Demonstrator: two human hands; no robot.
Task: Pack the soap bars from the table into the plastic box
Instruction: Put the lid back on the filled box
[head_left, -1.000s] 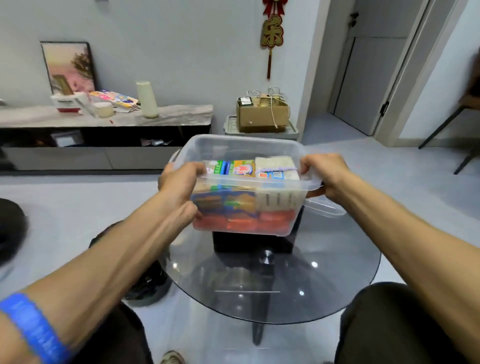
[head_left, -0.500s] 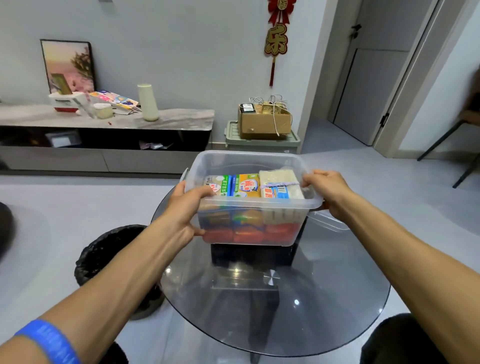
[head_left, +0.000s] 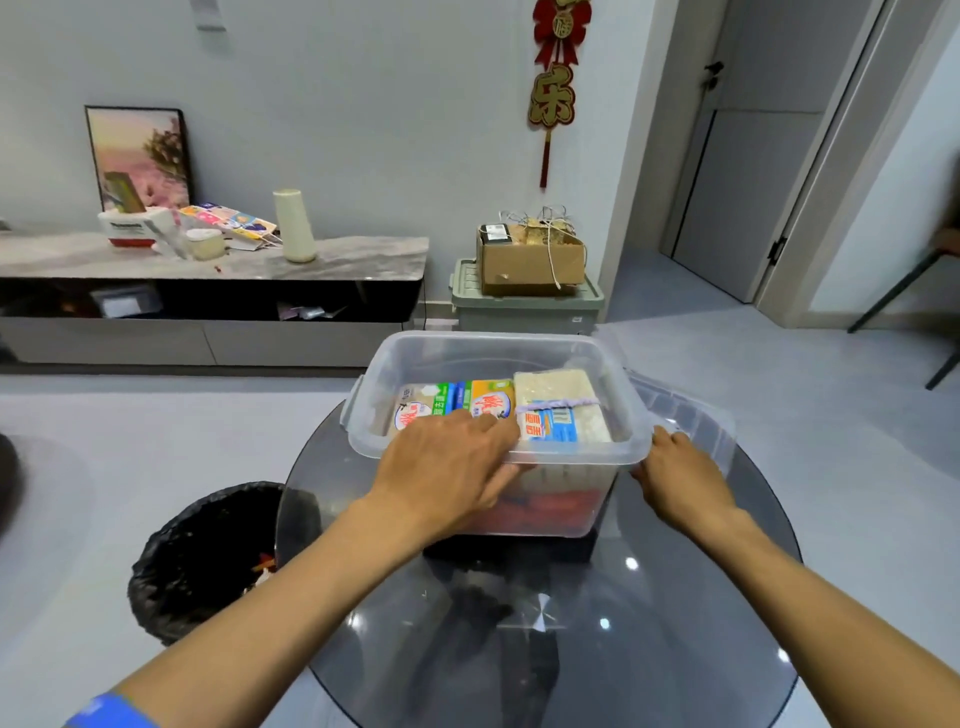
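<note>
With the plastic box (head_left: 498, 462) standing on the round glass table (head_left: 675, 623), the figure shows what is judged to be the closing step of packing: settling the filled container and squaring up its contents. Soap bars (head_left: 550, 410) lie in layers inside, wrapped packs on top and red packs visible through the clear wall at the bottom; no loose bars can be seen on the tabletop. The left hand (head_left: 447, 467) lies flat over the near rim, fingers (head_left: 493, 426) spread and reaching onto the top layer, holding nothing. The right hand (head_left: 675, 478) rests against the box's right end just under the rim, fingers partly curled; whether it actually clasps the rim cannot be told from this view. A clear lid (head_left: 685, 415) appears to lie just beyond the right end. To do the step well, the right hand should steady the box while the left presses the top packs level and snug, so that nothing stands above the rim. Pressure is best kept straight down, since a smooth box on glass is likely to slide. A lined bin (head_left: 208, 561) stands on the floor beside the table's left edge, so the box is better kept toward the centre.
</note>
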